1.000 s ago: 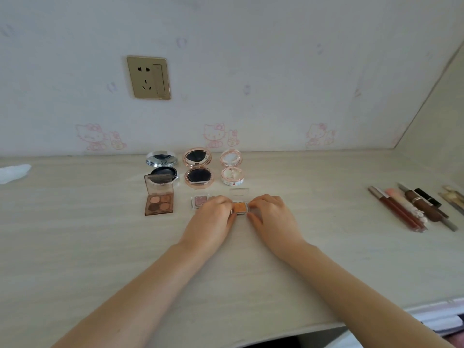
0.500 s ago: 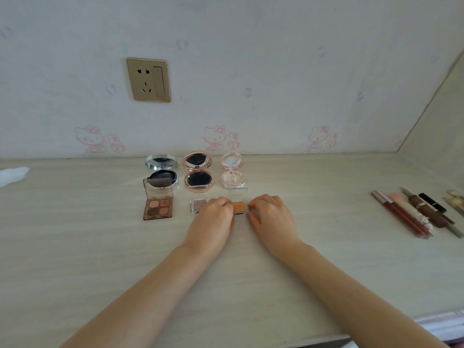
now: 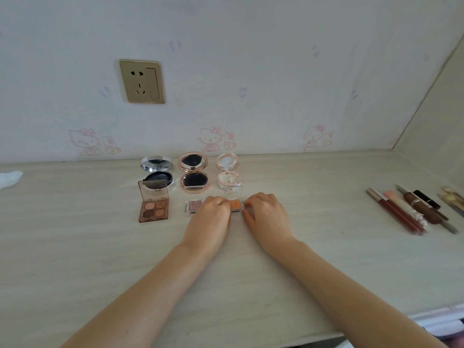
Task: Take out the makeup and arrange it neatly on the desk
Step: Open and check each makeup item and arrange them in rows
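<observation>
A small open orange eyeshadow case (image 3: 235, 205) lies on the pale wooden desk (image 3: 75, 259), its clear lid raised behind it. My left hand (image 3: 212, 219) and my right hand (image 3: 267, 217) pinch it from either side with curled fingers. Just left of it lies a pink glitter eyeshadow case (image 3: 193, 206), partly covered by my left hand. Further left stands a brown four-pan palette (image 3: 153, 208). Behind are three open round compacts: silver (image 3: 157, 172), rose-gold (image 3: 193, 173) and clear pink (image 3: 228, 172).
A row of lip glosses, pens and a lipstick (image 3: 411, 209) lies at the desk's right end. A white tissue (image 3: 10, 178) sits at the far left. A gold wall socket (image 3: 142, 81) is above the compacts. The desk's front edge runs close to my arms.
Both hands have stayed on the orange case with only slight shifts. The camera view tilted a little.
</observation>
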A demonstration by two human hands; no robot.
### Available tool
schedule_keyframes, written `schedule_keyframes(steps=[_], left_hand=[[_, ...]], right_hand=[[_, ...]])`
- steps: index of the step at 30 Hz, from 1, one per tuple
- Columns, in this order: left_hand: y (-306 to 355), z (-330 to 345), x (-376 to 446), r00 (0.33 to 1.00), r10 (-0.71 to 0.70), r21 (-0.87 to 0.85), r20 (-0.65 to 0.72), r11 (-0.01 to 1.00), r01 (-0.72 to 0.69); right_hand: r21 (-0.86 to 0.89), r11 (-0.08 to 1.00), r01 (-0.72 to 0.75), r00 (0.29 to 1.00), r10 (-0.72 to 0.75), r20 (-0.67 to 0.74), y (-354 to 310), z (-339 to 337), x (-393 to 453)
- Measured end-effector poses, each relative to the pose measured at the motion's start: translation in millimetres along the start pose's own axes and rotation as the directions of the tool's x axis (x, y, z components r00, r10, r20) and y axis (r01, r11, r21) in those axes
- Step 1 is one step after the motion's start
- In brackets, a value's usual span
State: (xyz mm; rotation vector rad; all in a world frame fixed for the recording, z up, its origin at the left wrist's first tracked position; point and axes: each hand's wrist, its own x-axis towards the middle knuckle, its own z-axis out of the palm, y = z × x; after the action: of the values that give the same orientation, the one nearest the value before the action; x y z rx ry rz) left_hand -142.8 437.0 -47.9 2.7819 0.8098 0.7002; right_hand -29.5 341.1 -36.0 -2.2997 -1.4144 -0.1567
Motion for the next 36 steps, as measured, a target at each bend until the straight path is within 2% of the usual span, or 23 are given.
schedule_keyframes(steps=[9, 12, 16, 24, 36], left_hand=[[3.0, -6.6, -0.6, 1.000, -0.022, 0.013, -0.017, 1.000, 0.023], [11.5, -12.2, -6.6, 0.999, 0.004, -0.005, -0.050, 1.000, -0.004], [30.2, -12.4, -12.4, 0.998, 0.057, -0.027, -0.023, 0.998, -0.058], [98.7, 8.8, -3.5, 0.984, 0.173, -0.141, -0.040, 0.974, -0.177], [220.6, 71.4, 25.7, 0.934, 0.358, -0.249, -0.017, 0.903, -0.351]], right_hand=[[0.028, 1.000, 0.003, 1.000, -0.004, 0.021, 3.3, -2.5, -3.2], [0.033, 0.999, 0.005, 0.999, -0.006, 0.035, 12.1, -9.6, -12.0], [-0.015, 1.000, -0.006, 0.999, 0.007, 0.045, 39.6, -29.8, -27.3], [-0.135, 0.986, -0.096, 0.995, 0.094, -0.020, 115.0, -77.9, -71.6], [-0.204, 0.945, -0.254, 0.960, 0.221, -0.171, 210.5, -132.5, -128.9]])
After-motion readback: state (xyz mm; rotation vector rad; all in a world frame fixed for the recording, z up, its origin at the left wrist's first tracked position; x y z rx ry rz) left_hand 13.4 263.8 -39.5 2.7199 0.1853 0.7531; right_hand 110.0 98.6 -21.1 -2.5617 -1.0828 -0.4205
